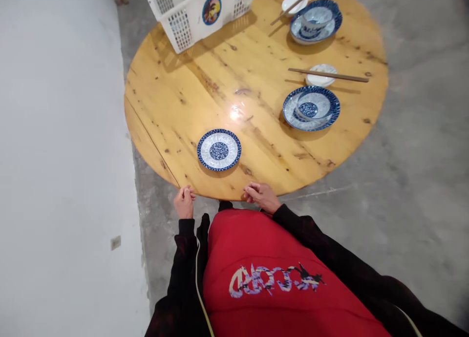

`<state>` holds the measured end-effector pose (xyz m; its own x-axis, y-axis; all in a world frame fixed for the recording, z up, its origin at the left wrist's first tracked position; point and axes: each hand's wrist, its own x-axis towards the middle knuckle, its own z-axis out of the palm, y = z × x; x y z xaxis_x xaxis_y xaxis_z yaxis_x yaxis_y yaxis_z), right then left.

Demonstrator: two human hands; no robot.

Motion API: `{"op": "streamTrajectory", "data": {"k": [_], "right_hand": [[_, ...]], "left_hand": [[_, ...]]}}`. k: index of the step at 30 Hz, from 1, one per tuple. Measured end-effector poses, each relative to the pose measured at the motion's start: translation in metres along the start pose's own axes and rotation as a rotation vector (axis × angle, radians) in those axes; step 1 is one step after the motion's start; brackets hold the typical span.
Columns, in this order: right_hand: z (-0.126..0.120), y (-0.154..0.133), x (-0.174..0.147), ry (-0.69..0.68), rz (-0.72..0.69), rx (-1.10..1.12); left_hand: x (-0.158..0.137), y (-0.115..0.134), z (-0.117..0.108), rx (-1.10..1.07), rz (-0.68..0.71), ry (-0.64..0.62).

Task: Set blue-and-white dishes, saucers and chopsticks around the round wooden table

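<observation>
My left hand (183,201) rests at the near edge of the round wooden table (256,58), fingers curled and holding nothing. My right hand (261,195) lies on the same edge a little to the right, fingers loosely bent and empty. Just beyond both hands sits a small blue-and-white plate (219,149), nothing on it. Farther right is a blue plate with a bowl in it (311,107), and behind that a small white dish (321,76) with chopsticks (328,74) laid across.
A second plate with a bowl (315,20), another small dish (294,3) and chopsticks sit at the far right. A white plastic basket (200,10) stands at the table's back left. White wall on the left, grey concrete floor around.
</observation>
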<state>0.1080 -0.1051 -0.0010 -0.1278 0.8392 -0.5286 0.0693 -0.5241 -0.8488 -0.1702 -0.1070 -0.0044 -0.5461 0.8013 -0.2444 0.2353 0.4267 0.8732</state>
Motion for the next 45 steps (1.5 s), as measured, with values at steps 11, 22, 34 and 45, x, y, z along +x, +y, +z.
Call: {"op": "streamTrajectory", "data": {"k": [11, 22, 34, 45], "right_hand": [[-0.209, 0.107, -0.117, 0.512, 0.114, 0.217], [-0.270, 0.101, -0.141, 0.443, 0.125, 0.304], [-0.447, 0.025, -0.058, 0.439, 0.034, 0.137], [-0.546, -0.030, 0.002, 0.413, 0.173, 0.134]], "left_hand": [[-0.195, 0.021, 0.163, 0.159, 0.275, -0.522], [-0.248, 0.082, 0.246, 0.460, 0.624, -0.691], [-0.253, 0.169, 0.443, 0.443, 0.726, -0.859], [-0.230, 0.258, 0.560, 0.397, 0.702, -0.849]]}}
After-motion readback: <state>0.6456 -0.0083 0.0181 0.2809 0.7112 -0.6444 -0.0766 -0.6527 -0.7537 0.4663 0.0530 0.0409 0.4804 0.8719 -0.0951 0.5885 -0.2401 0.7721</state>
